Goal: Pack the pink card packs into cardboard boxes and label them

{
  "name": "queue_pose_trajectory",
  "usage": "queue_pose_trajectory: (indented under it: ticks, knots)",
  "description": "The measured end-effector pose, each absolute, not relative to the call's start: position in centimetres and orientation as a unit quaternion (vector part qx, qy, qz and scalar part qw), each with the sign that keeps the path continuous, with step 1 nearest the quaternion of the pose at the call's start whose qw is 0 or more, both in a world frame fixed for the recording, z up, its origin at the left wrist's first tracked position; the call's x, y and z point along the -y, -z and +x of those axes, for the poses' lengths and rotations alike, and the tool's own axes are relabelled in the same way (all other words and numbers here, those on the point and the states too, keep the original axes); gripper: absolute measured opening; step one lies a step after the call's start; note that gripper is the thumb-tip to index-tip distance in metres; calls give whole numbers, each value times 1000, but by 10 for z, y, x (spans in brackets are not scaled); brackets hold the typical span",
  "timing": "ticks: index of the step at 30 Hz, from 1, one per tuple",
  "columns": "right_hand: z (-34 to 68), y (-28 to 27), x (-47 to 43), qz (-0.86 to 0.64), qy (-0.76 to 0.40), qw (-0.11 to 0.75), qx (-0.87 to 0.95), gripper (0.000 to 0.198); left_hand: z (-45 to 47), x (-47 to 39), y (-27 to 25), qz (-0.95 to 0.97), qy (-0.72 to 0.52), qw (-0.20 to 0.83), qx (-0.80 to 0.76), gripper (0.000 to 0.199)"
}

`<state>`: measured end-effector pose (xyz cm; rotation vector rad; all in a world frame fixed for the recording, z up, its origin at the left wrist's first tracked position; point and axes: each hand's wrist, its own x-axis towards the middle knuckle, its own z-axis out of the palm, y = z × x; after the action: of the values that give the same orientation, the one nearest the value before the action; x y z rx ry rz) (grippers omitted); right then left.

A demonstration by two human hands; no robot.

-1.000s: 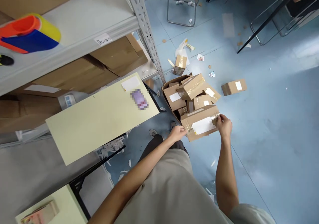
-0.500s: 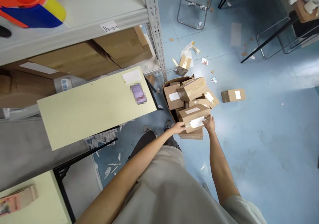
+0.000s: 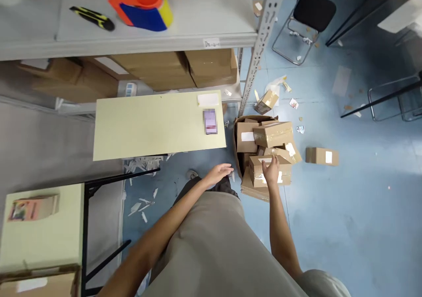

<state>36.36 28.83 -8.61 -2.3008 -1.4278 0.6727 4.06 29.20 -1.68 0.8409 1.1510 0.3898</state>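
A taped cardboard box (image 3: 283,180) with white labels rests on top of the pile at the near side of a large open carton (image 3: 236,149). Over this box is my right hand (image 3: 271,170), fingers apart and gripping nothing; whether it touches the box I cannot tell. My left hand (image 3: 220,174) hovers empty between the pale yellow table and the carton, its fingers stretched out. More taped boxes (image 3: 273,134) lie heaped in the carton.
The pale yellow table (image 3: 148,125) carries a phone (image 3: 210,122) and a white card (image 3: 208,99). Behind it, a metal shelf (image 3: 184,39) holds a tape dispenser (image 3: 145,13) and a utility knife (image 3: 92,19). A single box (image 3: 321,156) and paper scraps lie on the blue floor.
Both hands have let go of the labelled box, which stays on the pile. My left hand has drawn back leftward; my right has moved over the box. The camera view has turned left.
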Motion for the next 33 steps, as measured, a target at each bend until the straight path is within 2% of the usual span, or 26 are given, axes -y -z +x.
queue_pose_trajectory:
  ticks: [5, 10, 18, 27, 33]
  knots:
    - [269, 46, -319, -717, -231, 239, 612, 67, 0, -289, -10, 401, -277, 694, -530, 67]
    - [153, -2, -334, -620, -277, 258, 687, 60, -70, -269, -33, 401, -369, 634, -549, 59]
    - [-35, -43, -313, -498, -339, 226, 765, 55, -216, -207, -41, 317, -515, 545, -581, 55]
    - [-231, -39, -268, -353, -407, 138, 831, 56, -371, -99, -35, 161, -678, 359, -621, 53]
    - [-344, -31, -242, -240, -456, 74, 854, 53, -432, -33, -15, 5, -716, 271, -644, 51]
